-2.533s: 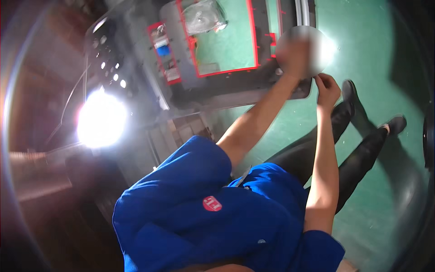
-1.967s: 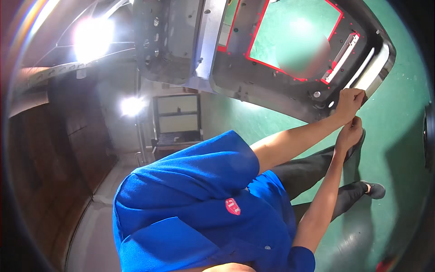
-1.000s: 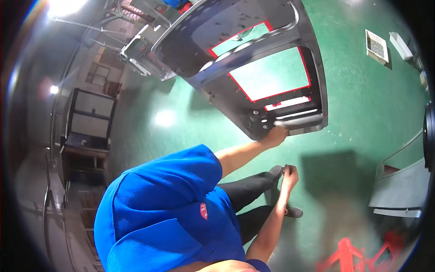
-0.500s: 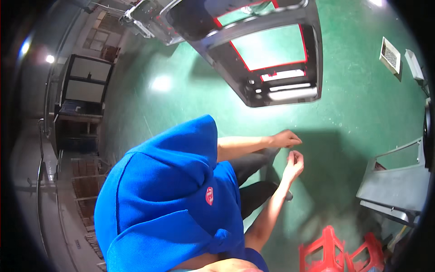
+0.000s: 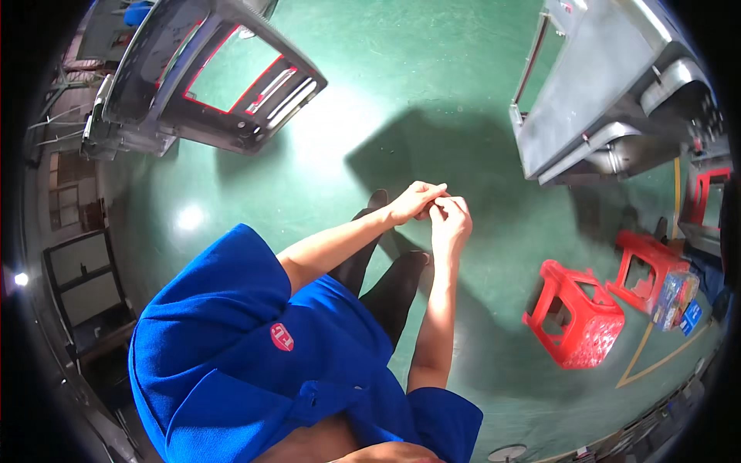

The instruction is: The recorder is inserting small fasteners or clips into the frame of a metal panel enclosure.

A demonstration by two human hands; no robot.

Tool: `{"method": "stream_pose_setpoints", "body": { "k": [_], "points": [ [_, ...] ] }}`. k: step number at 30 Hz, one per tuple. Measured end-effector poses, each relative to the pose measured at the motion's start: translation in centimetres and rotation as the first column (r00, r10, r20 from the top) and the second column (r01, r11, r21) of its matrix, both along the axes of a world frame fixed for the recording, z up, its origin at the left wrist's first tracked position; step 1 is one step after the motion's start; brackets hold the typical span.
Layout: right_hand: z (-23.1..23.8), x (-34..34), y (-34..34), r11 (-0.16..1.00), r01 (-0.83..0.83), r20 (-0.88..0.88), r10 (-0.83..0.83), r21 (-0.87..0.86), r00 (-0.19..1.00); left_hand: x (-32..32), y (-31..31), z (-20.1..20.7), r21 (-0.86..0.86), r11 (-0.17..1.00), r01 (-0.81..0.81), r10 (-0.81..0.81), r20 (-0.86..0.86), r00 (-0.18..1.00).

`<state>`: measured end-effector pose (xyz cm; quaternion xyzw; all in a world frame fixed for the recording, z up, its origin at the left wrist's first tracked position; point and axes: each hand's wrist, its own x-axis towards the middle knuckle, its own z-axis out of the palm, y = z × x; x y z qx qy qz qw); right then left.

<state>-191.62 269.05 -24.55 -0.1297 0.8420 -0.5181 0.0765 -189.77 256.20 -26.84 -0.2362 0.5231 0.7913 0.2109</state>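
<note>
My left hand (image 5: 415,202) is held out in front of my body, its fingers curled into a pinch. Fingertip to fingertip with it, my right hand (image 5: 454,219) is also closed in a pinch. Anything between the fingers is hidden or too small to make out. Both hands are in the air above the green floor (image 5: 340,46), apart from any fixture. To the far left stands a dark moulded panel (image 5: 166,108) with a red-edged opening. A large grey metal frame (image 5: 594,92) is at the far right.
Two red plastic stools, a nearer one (image 5: 583,332) and a farther one (image 5: 644,258), stand to my right. Beside them lies a clear plastic bag (image 5: 673,297) with a blue packet (image 5: 691,316). Yellow lines (image 5: 641,363) mark the floor. A dark cabinet (image 5: 86,285) stands at left.
My view has turned to the right, so the dark panel sits farther left and the grey frame and stools show more fully. My hands, apart before, have come together at the fingertips.
</note>
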Motion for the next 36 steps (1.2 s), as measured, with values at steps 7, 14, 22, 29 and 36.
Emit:
{"method": "stream_pose_setpoints", "body": {
  "k": [7,14,22,29,36],
  "points": [
    [1.5,-1.6,8.5,0.996,0.084,-0.071,-0.086,-0.039,0.994,-2.3,9.2,1.9,0.157,0.974,-0.161,0.155,0.051,0.987],
    [2.0,-1.5,15.6,0.967,0.193,-0.113,-0.213,-0.168,0.971,-2.8,15.7,2.4,0.026,0.998,-0.053,0.055,-0.088,0.995],
    [1.7,-3.2,17.9,0.613,0.454,0.411,-0.222,-0.647,0.884,-5.3,16.5,4.3,-0.198,0.973,-0.12,0.104,-0.09,0.991],
    [-2.9,-7.9,14.6,0.449,0.673,0.612,-0.296,-0.589,0.733,-11.5,12.6,7.7,-0.205,0.947,-0.247,0.173,-0.322,0.931],
    [-3.4,-9.0,9.4,0.075,0.878,0.781,-0.427,-0.473,0.457,-11.7,11.9,11.7,-0.218,0.962,-0.166,0.091,-0.317,0.944]
  ]
}}
